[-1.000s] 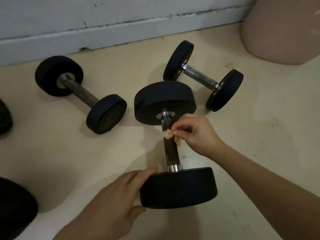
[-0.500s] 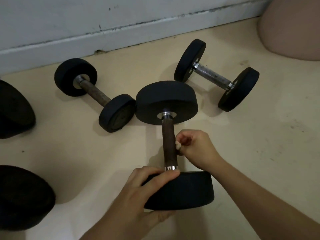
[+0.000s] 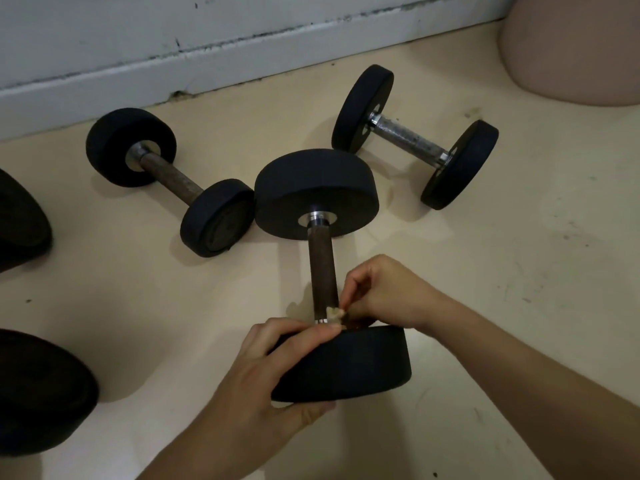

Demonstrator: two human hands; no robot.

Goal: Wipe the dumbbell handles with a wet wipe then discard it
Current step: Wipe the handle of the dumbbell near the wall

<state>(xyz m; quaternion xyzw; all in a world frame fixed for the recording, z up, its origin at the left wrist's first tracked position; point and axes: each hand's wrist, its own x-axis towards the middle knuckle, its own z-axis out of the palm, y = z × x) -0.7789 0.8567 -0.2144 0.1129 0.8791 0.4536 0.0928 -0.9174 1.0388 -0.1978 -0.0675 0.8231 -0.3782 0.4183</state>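
— Hands: report the state of each.

— My left hand grips the near head of the centre dumbbell, with the fingers curled over its top edge and the thumb against its lower side. My right hand pinches the wet wipe, a small crumpled pale wad, between the thumb and the fingertips.

— Location of the wipe?

— Lower centre of the frame. It is pressed to the right side of the brown handle, at the handle's lower end, just above the chrome collar that meets the near head. My left fingertips lie just beside it.

— Attitude of the centre dumbbell?

— It lies on the cream floor with the handle running up the frame. The far head sits at centre frame and the near head is below it.

— Other items?

— Two smaller dumbbells lie on the floor. The left dumbbell, with a brown bar, is at upper left. Its nearer head is just beside the centre dumbbell's far head, and I cannot tell whether they touch. The right dumbbell, with a bright metal bar, is at upper right, apart from the others. A grey baseboard crosses the top of the frame. A pale pink rounded object fills the upper right corner. Two dark rounded shapes are cut off by the left edge, and I cannot identify them.
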